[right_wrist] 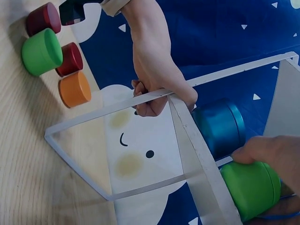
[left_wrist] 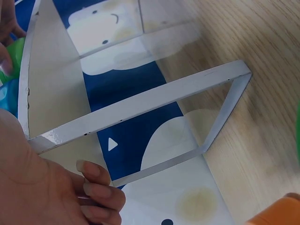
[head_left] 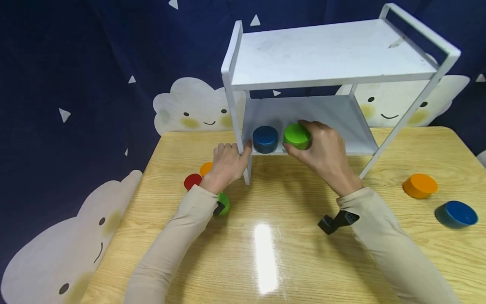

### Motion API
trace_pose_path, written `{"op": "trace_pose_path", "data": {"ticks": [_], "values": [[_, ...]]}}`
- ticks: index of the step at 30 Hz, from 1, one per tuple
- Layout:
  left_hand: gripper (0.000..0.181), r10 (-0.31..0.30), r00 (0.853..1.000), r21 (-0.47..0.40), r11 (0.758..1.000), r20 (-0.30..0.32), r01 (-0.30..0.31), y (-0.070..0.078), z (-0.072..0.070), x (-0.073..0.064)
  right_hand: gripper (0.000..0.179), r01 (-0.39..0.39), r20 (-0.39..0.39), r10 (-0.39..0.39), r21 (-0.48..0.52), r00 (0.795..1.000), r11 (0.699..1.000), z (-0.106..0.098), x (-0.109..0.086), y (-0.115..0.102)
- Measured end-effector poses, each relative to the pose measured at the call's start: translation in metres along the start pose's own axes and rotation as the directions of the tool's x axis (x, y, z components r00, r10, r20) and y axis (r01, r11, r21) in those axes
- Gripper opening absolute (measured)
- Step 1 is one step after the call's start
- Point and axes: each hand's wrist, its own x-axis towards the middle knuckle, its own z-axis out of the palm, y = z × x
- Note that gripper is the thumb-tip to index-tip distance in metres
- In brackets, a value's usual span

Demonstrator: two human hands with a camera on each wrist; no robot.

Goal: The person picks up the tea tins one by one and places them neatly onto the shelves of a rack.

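Observation:
A white two-tier metal rack stands on the wooden table. My left hand grips its front left post at the lower shelf's corner, fingers curled behind it and thumb toward the shelf. On that lower shelf sits a round blue tin, near the left end. Just right of it, my right hand holds a round green tin between thumb and fingers, close over the shelf's front edge. The right wrist view shows the thumb on the side of this green tin, with the other fingers mostly hidden.
Left of the rack lie two red tins, one of them a dark red tin, an orange tin and another green tin. At the table's right are an orange tin and a blue tin. A dark blue curtain hangs behind.

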Motion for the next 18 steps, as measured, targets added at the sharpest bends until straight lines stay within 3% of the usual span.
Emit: {"op": "trace_pose_path", "data": {"ticks": [18], "values": [[0.063,0.01,1.0,0.039,0.999,-0.018,-0.009,0.0007,0.0013,0.0002,0.056,-0.005,0.003,0.005,0.012,1.0,1.0,0.0028,-0.0011,0.0018]]}}
